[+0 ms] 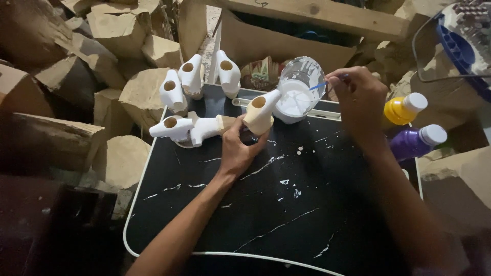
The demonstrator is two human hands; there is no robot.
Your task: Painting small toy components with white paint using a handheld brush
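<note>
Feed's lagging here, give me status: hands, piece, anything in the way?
Left hand grips unpainted clay piece. Right hand holds brush in white paint cup. Painted pieces crowd left; bottles right.

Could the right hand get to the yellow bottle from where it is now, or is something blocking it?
Probably yes. The right hand holds a thin brush at the tilted cup of white paint, and the yellow bottle lies just beside that wrist with nothing between them. It would need to free the brush first.
</note>
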